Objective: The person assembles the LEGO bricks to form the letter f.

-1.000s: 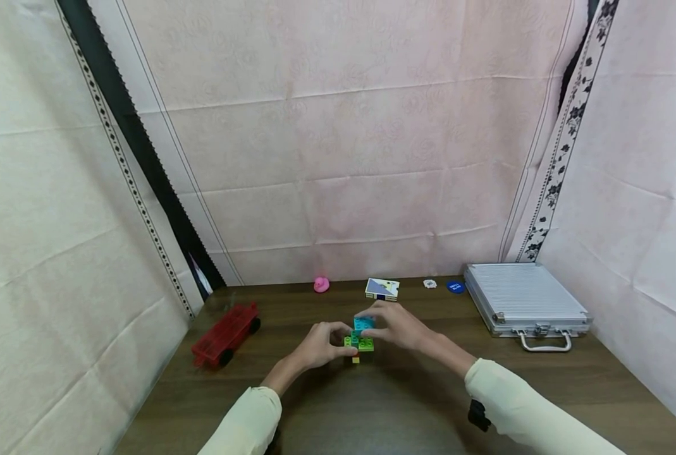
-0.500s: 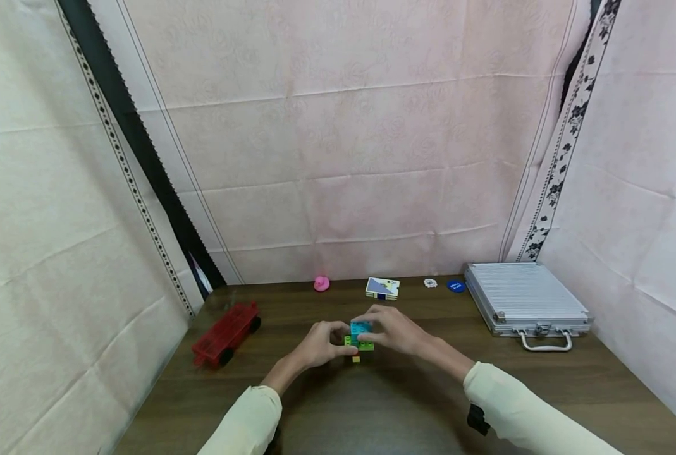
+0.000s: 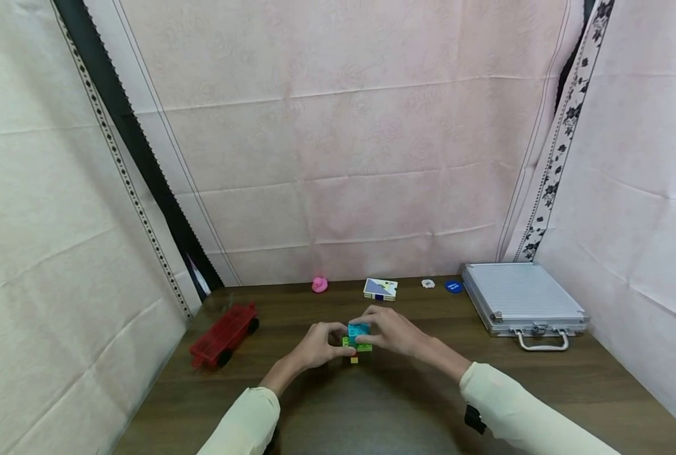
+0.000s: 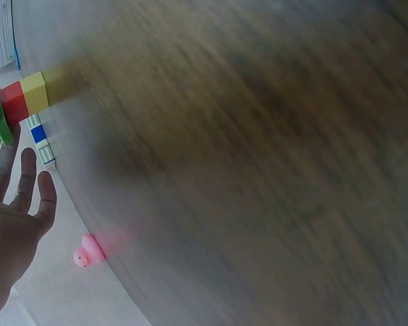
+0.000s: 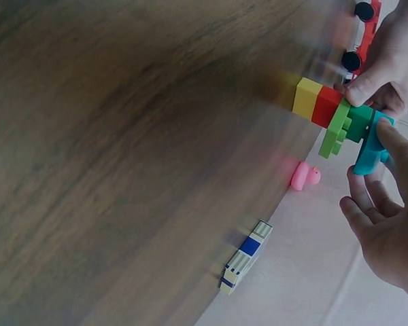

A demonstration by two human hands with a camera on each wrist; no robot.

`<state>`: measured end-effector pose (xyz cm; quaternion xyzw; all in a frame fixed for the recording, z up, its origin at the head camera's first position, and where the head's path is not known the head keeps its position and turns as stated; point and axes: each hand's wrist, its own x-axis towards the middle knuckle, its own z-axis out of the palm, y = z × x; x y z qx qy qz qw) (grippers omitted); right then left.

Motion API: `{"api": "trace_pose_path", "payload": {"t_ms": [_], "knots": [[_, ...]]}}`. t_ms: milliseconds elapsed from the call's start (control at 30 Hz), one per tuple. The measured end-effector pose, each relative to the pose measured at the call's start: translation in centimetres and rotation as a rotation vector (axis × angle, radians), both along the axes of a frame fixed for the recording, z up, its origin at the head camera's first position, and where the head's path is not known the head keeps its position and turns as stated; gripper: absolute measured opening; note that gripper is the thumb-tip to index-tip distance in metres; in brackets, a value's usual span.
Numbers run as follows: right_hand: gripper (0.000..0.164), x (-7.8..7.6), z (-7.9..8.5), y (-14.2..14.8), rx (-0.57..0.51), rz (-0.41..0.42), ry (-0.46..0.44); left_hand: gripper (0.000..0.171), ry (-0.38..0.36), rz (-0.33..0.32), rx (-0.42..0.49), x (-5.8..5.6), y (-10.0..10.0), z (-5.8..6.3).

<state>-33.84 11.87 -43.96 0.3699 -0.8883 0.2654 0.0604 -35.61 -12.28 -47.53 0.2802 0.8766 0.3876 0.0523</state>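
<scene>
A small tower of toy building bricks stands on the wooden table (image 3: 338, 417). From the bottom it has a yellow brick (image 5: 306, 97), a red brick (image 5: 326, 106), a wider light green brick (image 5: 334, 132) and a dark green brick (image 5: 358, 123). My left hand (image 3: 317, 345) pinches the tower around the light green brick, thumb on the near side. With thumb and fingertips, my right hand (image 3: 394, 330) holds a blue brick (image 3: 358, 329) at the top, against the dark green one. Whether the blue brick is fully pressed down I cannot tell.
At the left stands a red toy wagon (image 3: 225, 335). Along the back edge are a pink rubber duck (image 3: 319, 285), a box-like stack of cards (image 3: 380, 289), a small white piece (image 3: 427, 284) and a blue disc (image 3: 454, 287). A silver case (image 3: 524, 297) lies at the right.
My right hand has brought the blue brick left and slightly down, over the dark green brick, which it now covers in the head view. The left hand has kept its hold.
</scene>
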Motion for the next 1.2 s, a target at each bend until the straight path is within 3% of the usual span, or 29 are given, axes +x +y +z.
{"api": "trace_pose_path", "payload": {"t_ms": [467,1200], "knots": [[0.040,-0.1,-0.3,0.0,0.060,-0.062,0.037,0.041,-0.008,0.016,0.005,0.0,0.0,0.0],[0.042,1.0,-1.4,0.5,-0.105,-0.040,-0.018,0.040,0.006,0.020,0.016,0.3,0.1,-0.2]]}}
